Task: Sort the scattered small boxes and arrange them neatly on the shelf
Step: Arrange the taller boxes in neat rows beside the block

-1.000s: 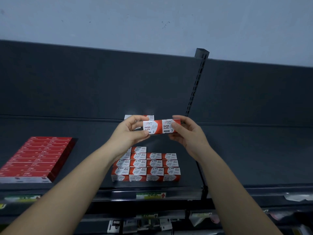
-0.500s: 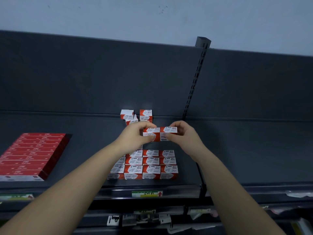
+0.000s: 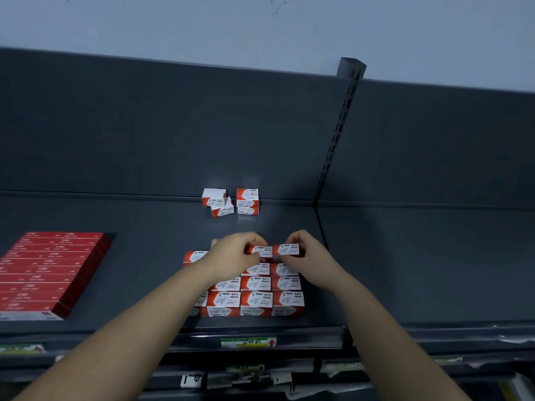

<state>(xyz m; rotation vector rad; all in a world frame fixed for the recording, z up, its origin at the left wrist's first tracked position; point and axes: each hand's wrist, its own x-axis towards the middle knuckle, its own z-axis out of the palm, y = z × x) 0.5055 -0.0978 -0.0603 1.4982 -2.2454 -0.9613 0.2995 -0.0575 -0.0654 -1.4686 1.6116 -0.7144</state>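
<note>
Head view looks forward and down (wide-angle); shelf (image 3: 144,221) close ahead.

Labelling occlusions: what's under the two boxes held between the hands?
Directly beneath is hidden by the held pair, left hand and right hand. Visible: rows of the arranged block just in front, on the shelf. Whether it rests on box or shelf cannot be told.

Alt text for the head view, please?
A left hand and right hand hold two small red-and-white cardboard boxes over a neat block of matching boxes on a dark grey metal shelf; loose boxes lie behind.
</note>
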